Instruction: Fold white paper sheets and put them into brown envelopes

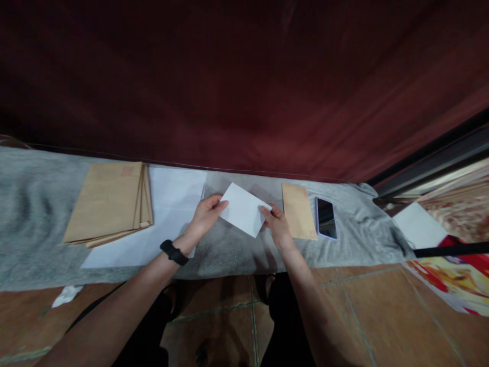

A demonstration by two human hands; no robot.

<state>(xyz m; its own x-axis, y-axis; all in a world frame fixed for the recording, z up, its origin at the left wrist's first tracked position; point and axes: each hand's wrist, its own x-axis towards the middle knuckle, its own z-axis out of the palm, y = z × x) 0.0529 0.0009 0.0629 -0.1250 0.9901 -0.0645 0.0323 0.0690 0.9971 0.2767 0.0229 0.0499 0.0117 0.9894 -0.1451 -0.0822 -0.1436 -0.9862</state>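
A small folded-looking sheet of white paper [243, 210] is held above the grey cloth, tilted, between my two hands. My left hand [206, 214] pinches its left corner, thumb on top. At the right corner my right hand [275, 223] grips it the same way, fingers beneath. Just right of that hand lies a single brown envelope [298, 211], flat on the cloth. To the left, a stack of brown envelopes [109, 201] rests partly over large white sheets [175, 191]. My left wrist wears a black band.
Grey cloth [355, 224] covers the narrow surface, backed by a dark red panel [237, 92]. A phone [326, 218] lies right of the single envelope. A black bar [451, 250] and a colourful printed box [454, 280] are at far right. Crumpled white paper [67, 294] lies on the tiled floor.
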